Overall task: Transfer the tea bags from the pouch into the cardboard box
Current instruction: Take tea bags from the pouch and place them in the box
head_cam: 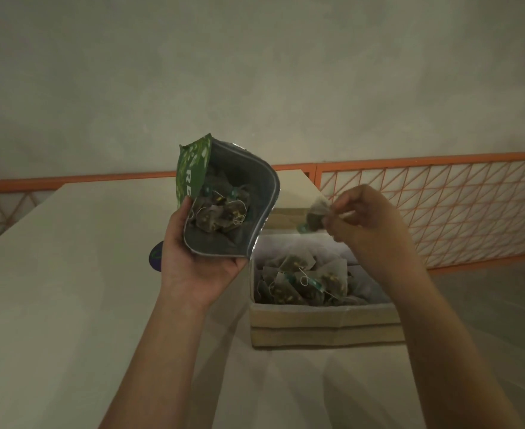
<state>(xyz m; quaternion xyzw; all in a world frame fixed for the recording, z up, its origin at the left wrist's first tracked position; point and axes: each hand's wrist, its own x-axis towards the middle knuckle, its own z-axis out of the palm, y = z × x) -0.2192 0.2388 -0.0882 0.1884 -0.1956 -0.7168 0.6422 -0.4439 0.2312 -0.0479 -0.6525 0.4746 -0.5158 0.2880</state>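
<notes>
My left hand (197, 258) grips a green foil pouch (242, 181) from below, its mouth wide and tilted toward me. Several tea bags (221, 213) lie inside the pouch. To the right, my right hand (366, 221) pinches one tea bag (315, 216) between its fingertips, holding it in the air above the far edge of the cardboard box (323, 329). The box stands open on the table (69, 289) and holds several tea bags (304, 281) with strings and small tags.
An orange metal railing with a lattice panel (440, 205) runs behind the table and along the right. A dark round object (155, 258) shows partly behind my left wrist. A plain wall fills the background.
</notes>
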